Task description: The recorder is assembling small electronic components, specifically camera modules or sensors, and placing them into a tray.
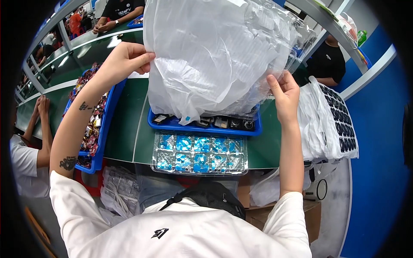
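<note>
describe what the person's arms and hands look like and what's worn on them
Both hands, left and right, are bare, with no gloves. Short white sleeves end above the elbows. The left forearm carries two dark tattoos, one near the wrist and one near the elbow.

Bright, even overhead lighting throughout. Pale strips of glare on the glossy dark green worktop [124,129] at far left, mirrored from ceiling lamps. More glare and white sheen across the crumpled clear plastic bag [215,56], washing out detail in its folds. Sparkling highlights on the clear blister tray of blue foil pieces [200,154] near the body. Soft, faint shadows only, under the blue plastic bin [202,127]. Strong fisheye bending of bench edges toward the rim, with black vignette corners. Sharp at centre, softer and slightly smeared at far left and right.
</note>
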Demonstrator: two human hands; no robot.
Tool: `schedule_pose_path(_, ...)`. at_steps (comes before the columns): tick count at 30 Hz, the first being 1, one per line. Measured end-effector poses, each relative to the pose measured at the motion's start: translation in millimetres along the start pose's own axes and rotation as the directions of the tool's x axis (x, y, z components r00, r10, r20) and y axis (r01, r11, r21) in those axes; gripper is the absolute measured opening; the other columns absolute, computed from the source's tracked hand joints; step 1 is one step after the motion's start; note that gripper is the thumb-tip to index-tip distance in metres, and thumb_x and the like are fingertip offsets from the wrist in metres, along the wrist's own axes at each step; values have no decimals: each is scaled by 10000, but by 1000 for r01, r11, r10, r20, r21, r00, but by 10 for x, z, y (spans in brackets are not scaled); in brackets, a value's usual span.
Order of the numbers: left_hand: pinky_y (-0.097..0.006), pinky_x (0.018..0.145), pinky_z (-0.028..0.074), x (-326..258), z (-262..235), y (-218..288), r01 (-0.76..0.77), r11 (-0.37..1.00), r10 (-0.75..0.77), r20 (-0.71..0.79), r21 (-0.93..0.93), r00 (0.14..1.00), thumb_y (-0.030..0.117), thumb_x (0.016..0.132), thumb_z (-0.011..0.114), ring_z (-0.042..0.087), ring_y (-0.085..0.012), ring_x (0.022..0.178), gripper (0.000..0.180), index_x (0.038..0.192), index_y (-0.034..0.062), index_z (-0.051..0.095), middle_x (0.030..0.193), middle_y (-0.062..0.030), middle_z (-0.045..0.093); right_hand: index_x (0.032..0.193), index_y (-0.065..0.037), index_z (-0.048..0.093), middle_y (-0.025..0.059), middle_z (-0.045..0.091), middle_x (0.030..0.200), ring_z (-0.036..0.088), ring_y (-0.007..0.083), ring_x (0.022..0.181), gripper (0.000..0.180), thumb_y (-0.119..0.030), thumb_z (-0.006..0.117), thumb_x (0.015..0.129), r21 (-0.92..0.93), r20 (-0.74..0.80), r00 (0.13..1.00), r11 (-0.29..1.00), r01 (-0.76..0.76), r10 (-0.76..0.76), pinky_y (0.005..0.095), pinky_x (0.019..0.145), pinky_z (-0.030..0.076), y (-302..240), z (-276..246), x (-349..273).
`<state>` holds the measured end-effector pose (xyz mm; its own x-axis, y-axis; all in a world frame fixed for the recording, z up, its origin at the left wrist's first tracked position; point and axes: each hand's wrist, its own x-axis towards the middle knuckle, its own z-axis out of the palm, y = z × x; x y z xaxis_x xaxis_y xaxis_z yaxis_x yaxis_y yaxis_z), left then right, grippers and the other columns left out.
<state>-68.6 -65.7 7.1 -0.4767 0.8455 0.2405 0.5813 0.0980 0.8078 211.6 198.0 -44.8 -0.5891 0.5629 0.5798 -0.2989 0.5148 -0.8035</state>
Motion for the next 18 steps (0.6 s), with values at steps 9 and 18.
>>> schedule_pose_path(9, -187, 664, 483, 192, 71, 187, 43, 998, -46, -64, -45, 997, 309, 885, 645, 590, -59, 681, 289, 890, 21, 678, 734, 3, 630, 1151, 43, 537, 68, 652, 934, 613, 102, 797, 364, -174, 661, 886, 225, -170, 985, 974, 0, 39, 244, 655, 511, -60, -46, 238)
schedule_pose_path(18, -174, 610, 508, 448, 52, 167, 91, 926, -131, -87, -366, 988, 268, 925, 580, 618, -79, 689, 295, 1085, 20, 584, 870, -57, 666, 1178, 7, 495, 129, 654, 943, 669, 190, 787, 319, -172, 584, 929, 196, -289, 956, 975, 109, -49, 301, 607, 569, -323, -383, 97)
